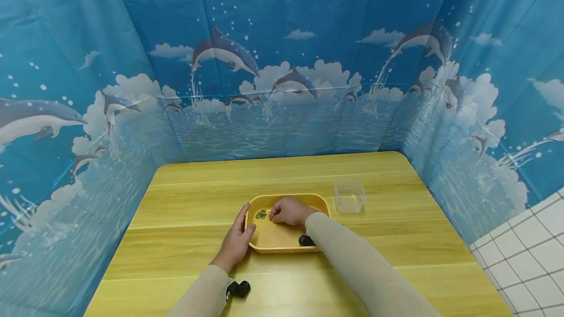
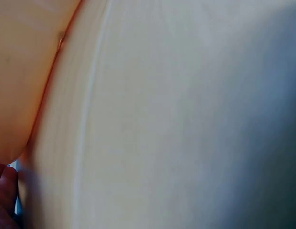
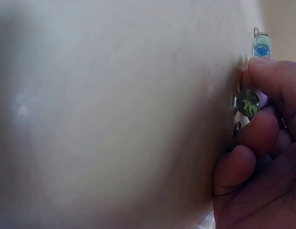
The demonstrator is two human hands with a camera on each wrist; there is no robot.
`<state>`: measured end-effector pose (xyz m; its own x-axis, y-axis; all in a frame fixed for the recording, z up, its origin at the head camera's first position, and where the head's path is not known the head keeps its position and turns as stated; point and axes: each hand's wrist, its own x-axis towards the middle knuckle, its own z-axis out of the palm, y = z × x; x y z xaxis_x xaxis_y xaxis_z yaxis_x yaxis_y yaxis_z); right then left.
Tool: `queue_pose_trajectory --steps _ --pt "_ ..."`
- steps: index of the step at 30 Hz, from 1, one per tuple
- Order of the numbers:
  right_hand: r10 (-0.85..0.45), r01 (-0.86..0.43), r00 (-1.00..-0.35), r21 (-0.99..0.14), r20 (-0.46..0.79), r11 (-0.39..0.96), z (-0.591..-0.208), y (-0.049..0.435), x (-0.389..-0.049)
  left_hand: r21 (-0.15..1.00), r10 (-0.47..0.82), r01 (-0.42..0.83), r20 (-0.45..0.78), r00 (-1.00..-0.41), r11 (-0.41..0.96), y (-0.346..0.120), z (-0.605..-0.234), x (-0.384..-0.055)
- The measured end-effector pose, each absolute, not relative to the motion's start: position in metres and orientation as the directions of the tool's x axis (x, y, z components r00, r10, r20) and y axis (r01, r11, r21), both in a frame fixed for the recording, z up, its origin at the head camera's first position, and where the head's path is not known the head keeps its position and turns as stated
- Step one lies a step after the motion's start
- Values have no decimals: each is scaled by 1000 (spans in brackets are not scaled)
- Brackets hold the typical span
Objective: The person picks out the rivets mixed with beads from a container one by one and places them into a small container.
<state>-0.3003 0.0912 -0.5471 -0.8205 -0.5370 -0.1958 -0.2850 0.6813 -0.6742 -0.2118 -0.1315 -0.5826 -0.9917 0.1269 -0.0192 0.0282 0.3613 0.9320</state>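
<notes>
Sleeves [image 1: 374, 268] up front, my right hand [image 1: 288, 211] is curled, pinching a marble [image 3: 248, 102] toward the tray's [image 1: 275, 238] far-left corner, left hand [image 1: 235, 244] loosely spread along its left edge, and I'd squeeze gently so nothing rolls.

Yel.-orange tray [image 1: 274, 239] — marbles [image 3: 248, 103] w/ grn & blue swirls — yel. woodgrain table [image 1: 185, 243], blue dolphin-print curtain [image 1: 282, 136]
</notes>
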Motion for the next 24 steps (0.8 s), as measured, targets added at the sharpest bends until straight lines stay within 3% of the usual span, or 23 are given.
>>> queue_pose_trajectory --steps 24 --pt "-564 -263 -799 -721 -210 641 -541 98 -311 932 135 50 1 -991 360 -132 -580 -211"
